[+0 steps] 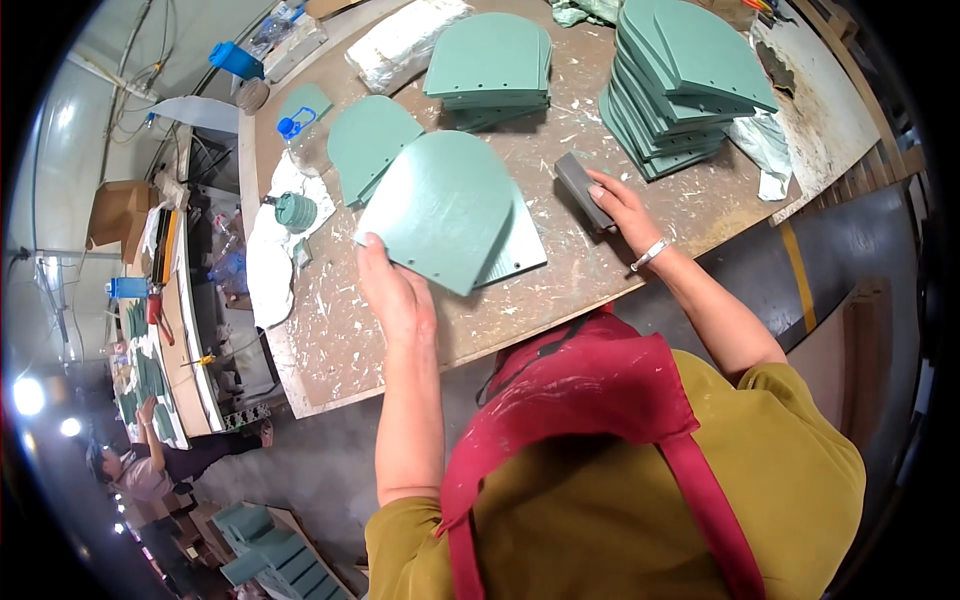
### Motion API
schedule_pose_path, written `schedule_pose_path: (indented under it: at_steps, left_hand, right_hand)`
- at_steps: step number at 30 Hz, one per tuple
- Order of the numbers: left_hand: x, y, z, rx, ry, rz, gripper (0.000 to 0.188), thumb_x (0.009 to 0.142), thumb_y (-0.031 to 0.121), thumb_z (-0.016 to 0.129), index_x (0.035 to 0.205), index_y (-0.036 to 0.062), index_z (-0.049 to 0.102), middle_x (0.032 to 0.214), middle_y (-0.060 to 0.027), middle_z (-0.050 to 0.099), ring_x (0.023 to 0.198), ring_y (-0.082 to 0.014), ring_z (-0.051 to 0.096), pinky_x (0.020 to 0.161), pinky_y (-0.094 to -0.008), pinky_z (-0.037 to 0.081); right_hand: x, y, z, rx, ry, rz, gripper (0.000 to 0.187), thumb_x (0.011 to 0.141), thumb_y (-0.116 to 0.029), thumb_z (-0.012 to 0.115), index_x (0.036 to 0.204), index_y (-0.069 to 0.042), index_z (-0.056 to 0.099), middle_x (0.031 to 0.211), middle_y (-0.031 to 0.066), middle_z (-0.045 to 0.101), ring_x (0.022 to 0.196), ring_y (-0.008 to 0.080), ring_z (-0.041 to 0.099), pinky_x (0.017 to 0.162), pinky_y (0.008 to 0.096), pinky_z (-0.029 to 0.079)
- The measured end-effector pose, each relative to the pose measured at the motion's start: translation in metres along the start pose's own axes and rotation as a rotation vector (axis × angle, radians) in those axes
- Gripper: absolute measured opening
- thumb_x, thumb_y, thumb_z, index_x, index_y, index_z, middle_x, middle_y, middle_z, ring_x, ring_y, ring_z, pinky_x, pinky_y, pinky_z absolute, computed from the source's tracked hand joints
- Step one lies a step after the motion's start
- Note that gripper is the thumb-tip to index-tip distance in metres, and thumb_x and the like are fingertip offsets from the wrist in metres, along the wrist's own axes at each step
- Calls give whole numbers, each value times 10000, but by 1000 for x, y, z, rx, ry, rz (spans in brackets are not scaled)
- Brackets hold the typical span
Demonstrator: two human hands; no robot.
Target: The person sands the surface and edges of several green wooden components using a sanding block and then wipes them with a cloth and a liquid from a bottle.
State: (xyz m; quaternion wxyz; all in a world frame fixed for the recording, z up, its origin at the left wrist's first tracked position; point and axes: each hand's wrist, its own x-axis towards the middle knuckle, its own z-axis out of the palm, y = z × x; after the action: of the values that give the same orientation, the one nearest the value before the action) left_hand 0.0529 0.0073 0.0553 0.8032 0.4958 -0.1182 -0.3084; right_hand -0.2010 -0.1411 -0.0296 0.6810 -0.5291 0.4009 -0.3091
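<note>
A pale green panel [440,205], round at one end and straight at the other, is tilted over the table in front of me. My left hand [393,295] grips its lower left edge, the thumb on top. Beneath it lies another panel [522,245], its surface bright with glare and small holes along its straight edge. To the right, my right hand [628,218] is closed around a grey sanding block [582,192], which is held at the table beside the panels and apart from them. Another green panel [372,140] lies just beyond the held one.
Stacks of green panels [485,60] [670,110] stand at the back and right. A white cloth [270,265] with a green-wrapped jar [295,211], a clear bottle with a blue cap [293,124] and a white bundle [405,42] lie around. Another person [140,470] works far left.
</note>
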Motion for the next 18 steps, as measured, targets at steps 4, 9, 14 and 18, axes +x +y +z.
schedule_pose_path:
  at_steps: [4,9,14,18]
  left_hand:
    - [-27,-22,-18,-13,96,-262,301,989,114,458,1246,-29,391,1245,-160,507,1170,-259,519,977,-392,465]
    - [-39,-43,-48,57,114,-424,334,959,65,504,1252,-12,365,1188,-143,516,1064,-234,566,925,-377,495]
    - [-43,-37,-50,184,39,-399,343,954,72,527,1251,-5,374,1149,-122,515,1009,-202,575,861,-355,522]
    - [-47,-35,-58,866,-54,-87,560,931,188,589,1379,-20,323,1239,-221,471,1187,-292,475,1019,-445,388]
  right_hand:
    - [-4,-2,-2,-171,23,-100,466,913,-343,591,1320,-122,538,1044,62,582,857,145,567,693,269,479]
    - [-59,-30,48,-988,-387,-736,555,807,-331,681,1330,-222,528,1197,205,516,1073,361,547,923,420,454]
    - [-3,-6,19,-1097,12,-576,555,788,-344,688,1310,-241,531,1150,217,528,1030,383,545,885,429,468]
    - [-1,-31,-6,-947,19,-446,523,824,-372,647,1290,-158,547,1092,197,533,1006,366,539,865,422,455]
